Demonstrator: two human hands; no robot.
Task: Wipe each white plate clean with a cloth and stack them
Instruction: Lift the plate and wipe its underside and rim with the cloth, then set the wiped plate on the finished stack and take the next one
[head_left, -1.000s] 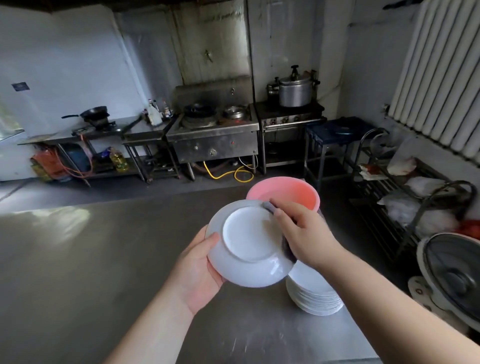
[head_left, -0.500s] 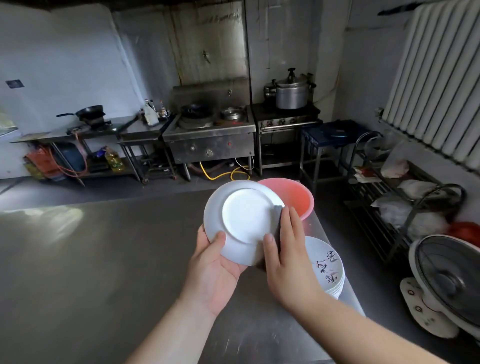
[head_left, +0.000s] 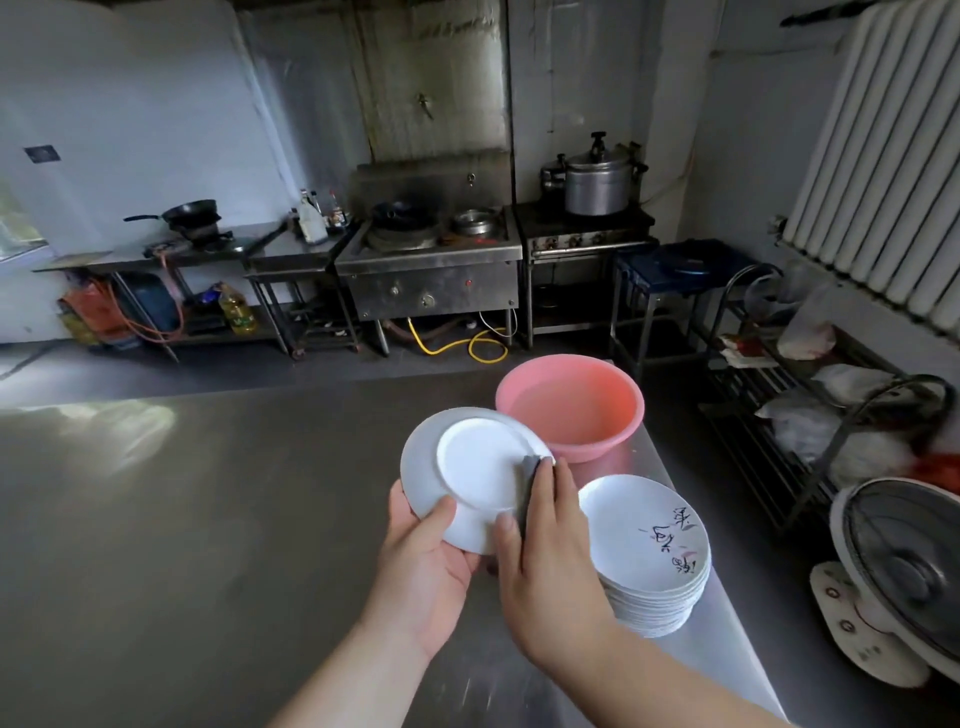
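I hold a white plate (head_left: 470, 475) tilted up over the steel table, its underside facing me. My left hand (head_left: 423, 558) grips its lower rim, thumb on the underside. My right hand (head_left: 550, 556) presses a grey cloth (head_left: 532, 470) against the plate's right edge, thumb on the underside and fingers over the cloth. To the right, a stack of white plates (head_left: 649, 551) sits on the table; the top one carries dark painted marks.
A pink basin (head_left: 571, 408) stands on the steel table (head_left: 182, 519) just behind the plates, near its right edge. Beyond the table are a stove, a pressure cooker (head_left: 597, 176), a wire rack (head_left: 810, 415) and a floor fan (head_left: 898, 566) at the right.
My right hand slid from the plate's top edge down to its right side with the cloth. The plate turned slightly and the stack came fully into view.
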